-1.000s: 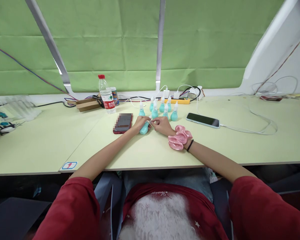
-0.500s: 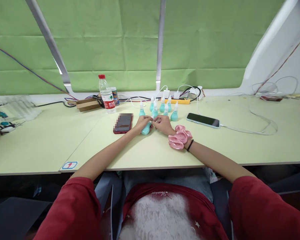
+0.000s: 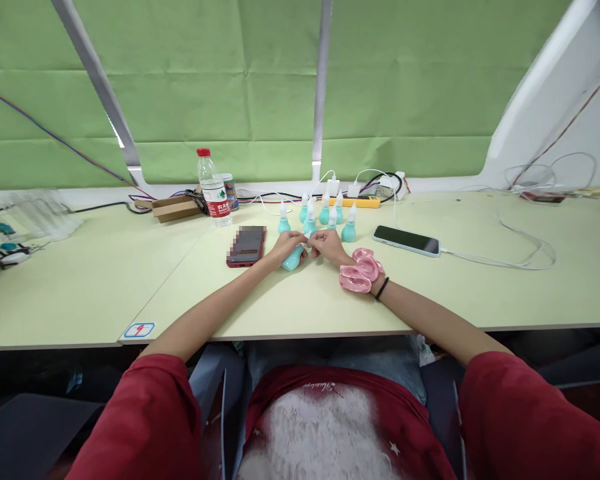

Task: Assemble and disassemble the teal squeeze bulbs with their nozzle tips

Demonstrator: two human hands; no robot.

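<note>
Closed around a teal rubber bulb nasal aspirator (image 3: 292, 259) is my left hand (image 3: 287, 247), keeping it tilted just above the table with its round end toward me. My right hand (image 3: 327, 245) pinches at the whitish nozzle tip (image 3: 307, 236) of that aspirator, right beside the left fingertips. The fingers partly cover the nozzle. Several more teal aspirators with clear pointed nozzles stand upright just beyond my hands, among them one standing aspirator (image 3: 349, 231) at the right and another aspirator (image 3: 284, 220) at the left.
A red-cased phone (image 3: 247, 246) lies left of my hands, and a charging phone (image 3: 406, 241) lies to the right. Behind stand a water bottle (image 3: 215, 193) and a can (image 3: 229, 191), near a cardboard tray (image 3: 180, 208). A yellow-orange bar (image 3: 365, 202) and cables run along the wall.
My right hand has shifted slightly to the right, opening a small gap from the left fingers where the whitish tip shows more. My left hand and its aspirator stay nearly in place.
</note>
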